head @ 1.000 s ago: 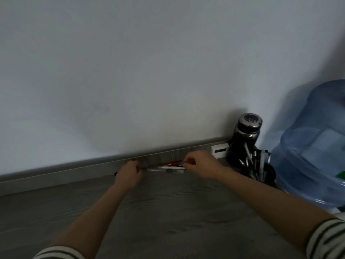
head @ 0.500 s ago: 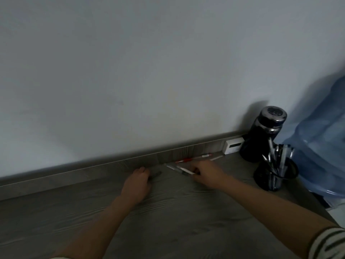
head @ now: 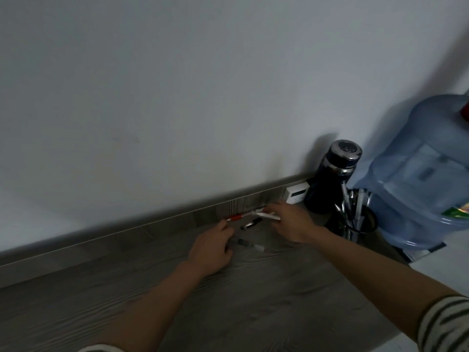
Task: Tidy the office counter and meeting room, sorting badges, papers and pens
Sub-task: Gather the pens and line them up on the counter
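Note:
Several loose pens lie at the back of the grey wood counter (head: 253,301). My right hand (head: 291,222) pinches white pens (head: 266,214) near the back ledge. A red-and-white pen (head: 237,217) lies along the ledge, its red tip just beyond my left fingers. My left hand (head: 210,247) rests on the counter and holds a clear pen (head: 250,245) that sticks out to its right. A black pen (head: 251,223) lies loose between the two hands. A black pen cup (head: 360,222) with several pens stands to the right.
A dark flask (head: 330,179) with a metal lid stands against the wall behind the pen cup. A small white device (head: 297,193) leans on the ledge beside it. A big blue water jug (head: 416,179) fills the right corner. The counter's right edge lies just past the cup.
My right hand has moved back to the ledge and picked up white pens. My left hand has shifted right and taken a clear pen. The view has swung slightly.

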The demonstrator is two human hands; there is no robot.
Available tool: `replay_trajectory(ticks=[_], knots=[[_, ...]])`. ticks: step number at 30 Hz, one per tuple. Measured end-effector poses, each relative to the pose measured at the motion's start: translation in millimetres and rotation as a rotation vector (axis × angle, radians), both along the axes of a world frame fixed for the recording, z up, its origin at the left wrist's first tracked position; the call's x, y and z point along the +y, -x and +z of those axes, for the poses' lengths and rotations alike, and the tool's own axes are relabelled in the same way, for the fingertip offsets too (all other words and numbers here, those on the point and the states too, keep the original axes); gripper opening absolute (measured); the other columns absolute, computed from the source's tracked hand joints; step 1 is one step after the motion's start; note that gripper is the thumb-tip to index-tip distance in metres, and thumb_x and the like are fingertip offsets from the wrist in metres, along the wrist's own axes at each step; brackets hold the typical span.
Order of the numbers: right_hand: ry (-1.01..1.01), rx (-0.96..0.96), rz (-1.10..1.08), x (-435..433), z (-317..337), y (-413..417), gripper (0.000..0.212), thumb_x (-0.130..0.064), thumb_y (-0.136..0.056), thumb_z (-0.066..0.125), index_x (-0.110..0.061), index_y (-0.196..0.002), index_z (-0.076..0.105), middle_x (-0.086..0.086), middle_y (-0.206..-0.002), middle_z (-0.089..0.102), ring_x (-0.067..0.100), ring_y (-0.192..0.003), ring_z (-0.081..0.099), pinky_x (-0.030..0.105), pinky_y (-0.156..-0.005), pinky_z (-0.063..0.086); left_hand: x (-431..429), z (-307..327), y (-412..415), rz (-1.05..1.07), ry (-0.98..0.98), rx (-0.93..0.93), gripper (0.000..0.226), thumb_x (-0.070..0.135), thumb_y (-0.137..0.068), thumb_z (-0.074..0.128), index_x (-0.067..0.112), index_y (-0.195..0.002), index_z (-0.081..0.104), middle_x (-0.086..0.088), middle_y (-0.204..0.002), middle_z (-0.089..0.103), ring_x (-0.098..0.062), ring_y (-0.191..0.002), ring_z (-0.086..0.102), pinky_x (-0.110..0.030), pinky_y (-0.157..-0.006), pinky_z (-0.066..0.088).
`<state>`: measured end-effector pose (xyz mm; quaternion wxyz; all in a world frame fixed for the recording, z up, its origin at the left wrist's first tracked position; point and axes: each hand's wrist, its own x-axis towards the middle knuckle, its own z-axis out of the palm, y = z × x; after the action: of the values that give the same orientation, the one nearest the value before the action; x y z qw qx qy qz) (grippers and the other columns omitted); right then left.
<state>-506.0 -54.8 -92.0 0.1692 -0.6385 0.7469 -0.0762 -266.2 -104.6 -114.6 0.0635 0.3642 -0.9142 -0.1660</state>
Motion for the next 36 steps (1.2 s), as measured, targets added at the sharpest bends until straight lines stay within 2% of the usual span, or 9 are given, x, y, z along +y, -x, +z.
replay_trajectory(ticks=[6,11,16,19,22,25,28,32,36], knots=[[-0.075,0.009,0.017,-2,-10,3,0.038,-0.043,-0.079,0.071,-0.034,-0.115,0.063,-0.002,-0.12,0.059,0.021,-0.109,0.058,0.033,-0.087,0.049,-2,-2,-3,0.01,-0.03,-0.093,0.018,0.033,-0.089,0.053,0.017,-0.095,0.06,-0.004,-0.109,0.055,-0.023,-0.096,0.058,-0.033,-0.078,0.044],[-0.01,0.179,0.168,-4,-9,-3,0.033,-0.042,-0.086,0.057,-0.029,-0.116,0.063,0.001,-0.118,0.063,0.024,-0.11,0.057,0.03,-0.084,0.045,-5,-1,-20,0.026,-0.058,-0.226,0.02,0.029,-0.081,0.055,0.015,-0.095,0.057,-0.007,-0.106,0.059,-0.026,-0.1,0.058,-0.034,-0.079,0.042],[0.086,0.185,0.187,-13,-2,-22,0.028,-0.035,-0.093,0.047,-0.016,-0.113,0.048,0.008,-0.105,0.064,0.032,-0.097,0.06,0.036,-0.074,0.043,-8,0,-35,0.08,-0.06,-0.268,0.021,0.031,-0.078,0.054,0.018,-0.095,0.057,-0.006,-0.107,0.062,-0.026,-0.1,0.059,-0.031,-0.078,0.043],[0.143,0.234,0.248,-22,1,-35,0.03,-0.034,-0.094,0.045,-0.017,-0.119,0.046,0.008,-0.111,0.061,0.032,-0.095,0.062,0.036,-0.072,0.043,-6,3,-39,0.107,-0.04,-0.28,0.023,0.032,-0.081,0.053,0.017,-0.098,0.058,-0.006,-0.11,0.063,-0.026,-0.104,0.059,-0.031,-0.081,0.043],[0.112,0.302,0.299,-27,-5,-40,0.038,-0.033,-0.091,0.049,-0.019,-0.126,0.051,0.005,-0.122,0.052,0.03,-0.098,0.062,0.031,-0.067,0.035,-5,6,-46,0.143,-0.043,-0.253,0.025,0.034,-0.083,0.052,0.019,-0.101,0.058,-0.006,-0.111,0.065,-0.026,-0.105,0.059,-0.031,-0.082,0.043],[0.046,0.275,0.298,-24,-9,-38,0.043,-0.039,-0.09,0.055,-0.024,-0.131,0.053,0.004,-0.123,0.051,0.028,-0.103,0.062,0.034,-0.079,0.045,-5,7,-54,0.168,-0.073,-0.218,0.025,0.035,-0.082,0.053,0.021,-0.102,0.058,-0.005,-0.109,0.066,-0.026,-0.104,0.06,-0.031,-0.08,0.043],[-0.009,0.296,0.243,-25,-6,-34,0.041,-0.045,-0.089,0.056,-0.026,-0.125,0.059,0.004,-0.119,0.058,0.025,-0.108,0.06,0.032,-0.084,0.043,-4,8,-62,0.2,-0.098,-0.198,0.027,0.037,-0.082,0.053,0.021,-0.102,0.059,-0.005,-0.108,0.067,-0.026,-0.103,0.061,-0.031,-0.081,0.044],[-0.034,0.225,0.184,-16,-6,-29,0.037,-0.044,-0.088,0.056,-0.02,-0.113,0.064,0.007,-0.113,0.065,0.027,-0.107,0.06,0.032,-0.087,0.045,3,10,-66,0.255,-0.182,-0.138,0.018,0.043,-0.086,0.054,0.024,-0.087,0.053,-0.005,-0.099,0.067,-0.025,-0.096,0.062,-0.03,-0.071,0.042],[-0.003,0.105,0.059,6,1,-23,0.028,-0.039,-0.092,0.048,-0.018,-0.107,0.058,0.012,-0.108,0.066,0.032,-0.101,0.061,0.034,-0.075,0.044,13,18,-57,0.35,-0.215,-0.033,0.018,0.034,-0.096,0.047,0.021,-0.091,0.058,-0.01,-0.102,0.067,-0.029,-0.098,0.061,-0.033,-0.073,0.043]])
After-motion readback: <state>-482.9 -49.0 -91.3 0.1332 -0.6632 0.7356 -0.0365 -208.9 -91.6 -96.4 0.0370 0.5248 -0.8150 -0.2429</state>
